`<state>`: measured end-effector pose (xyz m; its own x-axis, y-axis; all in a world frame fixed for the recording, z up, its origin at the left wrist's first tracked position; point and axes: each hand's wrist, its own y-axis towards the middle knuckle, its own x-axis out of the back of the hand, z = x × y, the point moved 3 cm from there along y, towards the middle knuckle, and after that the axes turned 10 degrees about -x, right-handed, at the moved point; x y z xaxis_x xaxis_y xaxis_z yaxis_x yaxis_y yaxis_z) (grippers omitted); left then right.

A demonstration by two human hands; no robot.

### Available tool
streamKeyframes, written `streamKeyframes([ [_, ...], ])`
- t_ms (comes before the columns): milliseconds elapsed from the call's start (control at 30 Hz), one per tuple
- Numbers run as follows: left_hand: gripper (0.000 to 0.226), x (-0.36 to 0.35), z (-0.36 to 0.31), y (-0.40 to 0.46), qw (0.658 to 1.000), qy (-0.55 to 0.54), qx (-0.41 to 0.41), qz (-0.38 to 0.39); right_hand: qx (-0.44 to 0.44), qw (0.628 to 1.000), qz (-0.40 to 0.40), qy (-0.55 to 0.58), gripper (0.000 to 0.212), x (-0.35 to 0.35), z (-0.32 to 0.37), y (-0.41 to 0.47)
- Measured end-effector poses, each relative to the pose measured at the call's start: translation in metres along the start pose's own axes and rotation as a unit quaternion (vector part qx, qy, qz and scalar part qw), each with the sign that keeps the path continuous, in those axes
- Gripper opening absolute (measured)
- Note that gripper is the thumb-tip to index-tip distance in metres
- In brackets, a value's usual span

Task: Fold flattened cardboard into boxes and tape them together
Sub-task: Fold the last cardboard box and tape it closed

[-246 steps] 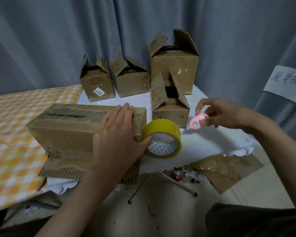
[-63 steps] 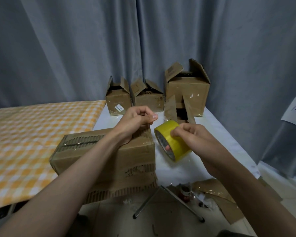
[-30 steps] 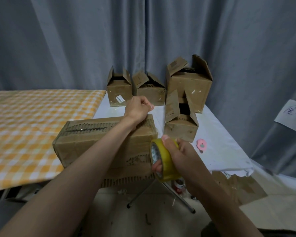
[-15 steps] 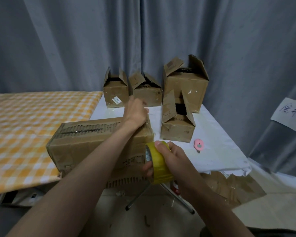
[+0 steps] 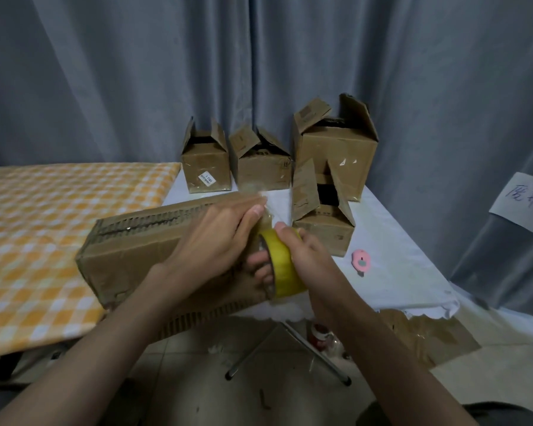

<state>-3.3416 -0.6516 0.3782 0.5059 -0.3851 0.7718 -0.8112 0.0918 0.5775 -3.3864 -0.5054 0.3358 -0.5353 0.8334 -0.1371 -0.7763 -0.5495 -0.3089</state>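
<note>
Five cardboard boxes are counted: one long box (image 5: 154,241) lying on its side at the front and four open-flapped boxes (image 5: 206,161) (image 5: 260,161) (image 5: 336,146) (image 5: 323,229) behind it. One yellow tape roll (image 5: 285,265) is seen, one pink cutter (image 5: 362,263), two hands (image 5: 216,241) (image 5: 305,256), and one handwritten paper sign (image 5: 523,198).

left hand (image 5: 210,241) flat on box (image 5: 130,250), right hand (image 5: 302,256) gripping tape roll (image 5: 283,265)

The left hand (image 5: 216,241) covers the right end of the long cardboard box (image 5: 130,256), its fingertips motion-blurred. At three o'clock, the paper note (image 5: 523,201) is cut off by the edge, its writing unreadable. The right hand (image 5: 308,259) hides part of the tape roll (image 5: 282,265).
</note>
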Motion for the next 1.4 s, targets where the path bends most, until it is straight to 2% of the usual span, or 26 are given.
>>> streamKeyframes([
  [133, 0.047, -0.014, 0.015, 0.017, 0.997, 0.062, -0.024, 0.040, 0.002, 0.998, -0.032, -0.054, 0.047, 0.005, 0.019, 0.016],
  [167, 0.047, -0.018, 0.020, 0.018, 0.995, 0.085, -0.026, 0.037, -0.001, 0.997, -0.037, -0.066, 0.044, 0.009, 0.020, 0.019],
  [267, 0.047, -0.027, 0.029, 0.015, 0.995, 0.091, -0.030, 0.030, 0.004, 0.994, -0.061, -0.093, 0.013, 0.022, 0.015, 0.025],
  [367, 0.047, -0.033, 0.033, 0.010, 0.991, 0.115, -0.054, 0.031, 0.013, 0.992, -0.072, -0.104, 0.017, 0.026, 0.008, 0.028],
  [567, 0.047, -0.030, 0.033, 0.010, 0.990, 0.131, -0.046, 0.024, -0.003, 0.985, -0.094, -0.143, 0.018, 0.034, -0.016, 0.036],
  [667, 0.064, -0.033, 0.026, 0.012, 0.990, 0.136, -0.009, 0.026, 0.002, 0.987, -0.077, -0.142, 0.017, 0.039, -0.016, 0.037],
  [767, 0.076, -0.041, 0.012, 0.015, 0.992, 0.121, 0.016, 0.028, -0.013, 0.990, -0.033, -0.138, 0.026, 0.041, -0.018, 0.039],
  [867, 0.079, -0.045, 0.006, 0.014, 0.992, 0.126, 0.010, 0.026, -0.038, 0.986, -0.079, -0.141, 0.035, 0.056, -0.010, 0.036],
  [967, 0.082, -0.045, 0.009, 0.014, 0.992, 0.116, 0.007, 0.047, 0.026, 0.954, -0.137, -0.267, 0.041, 0.096, 0.009, 0.026],
  [1067, 0.086, -0.045, 0.010, 0.013, 0.992, 0.107, 0.010, 0.058, 0.020, 0.837, -0.246, -0.488, 0.034, 0.139, 0.018, 0.018],
  [1100, 0.087, -0.045, 0.010, 0.013, 0.992, 0.108, 0.010, 0.058, 0.007, 0.808, -0.273, -0.522, 0.027, 0.149, 0.018, 0.019],
  [1133, 0.087, -0.045, 0.009, 0.013, 0.992, 0.108, 0.010, 0.057, -0.013, 0.795, -0.286, -0.534, 0.016, 0.156, 0.015, 0.024],
  [1167, 0.087, -0.044, 0.008, 0.012, 0.993, 0.108, 0.012, 0.056, -0.038, 0.792, -0.285, -0.538, 0.013, 0.159, 0.010, 0.029],
  [1233, 0.087, -0.043, 0.007, 0.011, 0.993, 0.106, 0.015, 0.058, -0.077, 0.787, -0.260, -0.554, 0.039, 0.160, -0.002, 0.041],
  [1267, 0.088, -0.043, 0.007, 0.010, 0.993, 0.105, 0.016, 0.059, -0.078, 0.785, -0.258, -0.559, 0.044, 0.160, -0.005, 0.045],
  [1400, 0.091, -0.041, 0.004, 0.006, 0.993, 0.103, 0.010, 0.057, -0.050, 0.804, -0.266, -0.530, 0.023, 0.160, -0.006, 0.052],
])
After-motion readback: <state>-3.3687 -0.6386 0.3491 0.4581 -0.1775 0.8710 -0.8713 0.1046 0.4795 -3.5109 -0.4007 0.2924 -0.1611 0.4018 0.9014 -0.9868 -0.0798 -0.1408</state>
